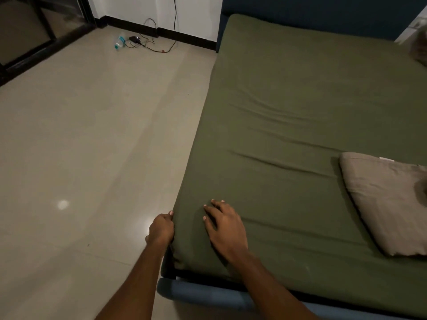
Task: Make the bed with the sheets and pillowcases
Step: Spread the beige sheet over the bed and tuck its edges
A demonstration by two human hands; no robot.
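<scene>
An olive green sheet (300, 107) covers the mattress, with a few long creases across its middle. My left hand (160, 229) is curled around the sheet's side edge near the mattress's near left corner. Flat on top of the sheet beside that corner lies my right hand (225, 226), fingers spread. A folded grey-brown cloth, perhaps a pillowcase (388, 204), rests on the bed at the right.
A blue bed frame (208, 294) shows under the near edge, and a dark headboard (323, 8) stands at the far end. The tiled floor (92, 146) stretches to the left, with a plastic bottle (119, 42) and tangled cables (150, 43) by the far wall.
</scene>
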